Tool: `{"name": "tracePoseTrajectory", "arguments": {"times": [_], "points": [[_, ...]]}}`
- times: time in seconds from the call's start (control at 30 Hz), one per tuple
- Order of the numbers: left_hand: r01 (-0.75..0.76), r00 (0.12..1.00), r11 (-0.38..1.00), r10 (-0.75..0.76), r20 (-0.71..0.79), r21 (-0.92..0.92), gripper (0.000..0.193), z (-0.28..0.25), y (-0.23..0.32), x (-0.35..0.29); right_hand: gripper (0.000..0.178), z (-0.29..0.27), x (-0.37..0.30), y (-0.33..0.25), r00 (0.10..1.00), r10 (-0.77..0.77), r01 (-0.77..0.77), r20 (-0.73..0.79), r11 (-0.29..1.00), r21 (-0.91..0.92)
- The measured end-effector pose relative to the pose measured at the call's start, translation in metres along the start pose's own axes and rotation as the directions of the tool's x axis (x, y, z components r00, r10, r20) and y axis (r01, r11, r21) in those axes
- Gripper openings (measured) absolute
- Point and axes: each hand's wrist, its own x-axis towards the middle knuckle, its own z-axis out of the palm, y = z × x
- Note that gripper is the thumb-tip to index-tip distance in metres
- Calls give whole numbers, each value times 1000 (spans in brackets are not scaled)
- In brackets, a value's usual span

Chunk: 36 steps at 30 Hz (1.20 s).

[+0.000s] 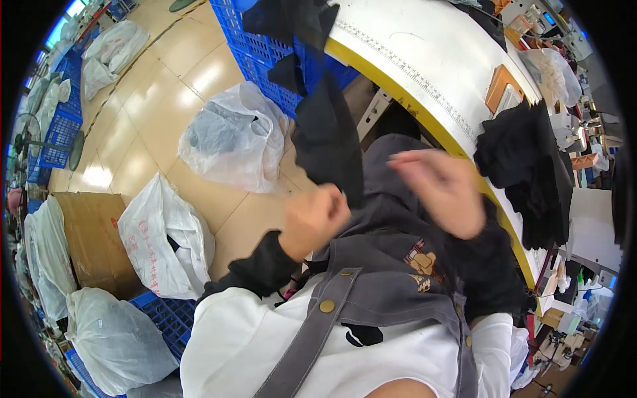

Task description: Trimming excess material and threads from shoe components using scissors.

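My left hand (315,215) is closed, pinching the end of a piece of black fabric (328,136). The fabric stretches away from the fingers toward a blue crate (285,89), beside the table's curved edge. More black fabric (286,73) hangs over that crate, and whether the pieces join I cannot tell. To the right, my right hand (444,189) hovers above my lap near the table edge, blurred by motion. Its fingers look stretched out, with nothing visible in them. A grey apron (391,249) covers my lap.
A white table (411,46) with a yellow edge and ruler markings curves along the right. On it lie a heap of black fabric (524,152) and a brown wooden block (502,86). Filled plastic bags (232,136) and a cardboard box (96,232) stand on the tiled floor at left.
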Motion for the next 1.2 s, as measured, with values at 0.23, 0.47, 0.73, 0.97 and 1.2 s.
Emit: {"name": "tracePoseTrajectory", "arguments": {"times": [0.23, 0.47, 0.73, 0.97, 1.2], "points": [[-36, 992, 981, 57, 109, -190, 24, -3, 17, -3, 18, 73, 12, 46, 983, 140, -169, 120, 943, 286], [438, 896, 456, -289, 337, -775, 54, -3, 4, 11, 13, 49, -2, 14, 913, 278, -377, 299, 857, 351], [596, 803, 192, -178, 569, -780, 60, -18, 6, 38, 23, 27, -7, 36, 804, 375, -514, 461, 829, 221], [564, 824, 204, -75, 562, -800, 70, -28, -3, 43, 29, 13, 28, 43, 864, 218, -324, 453, 931, 169], [594, 804, 159, -70, 591, -789, 70, -33, -4, 45, 38, 25, 47, 43, 764, 148, -317, 628, 934, 166]]}}
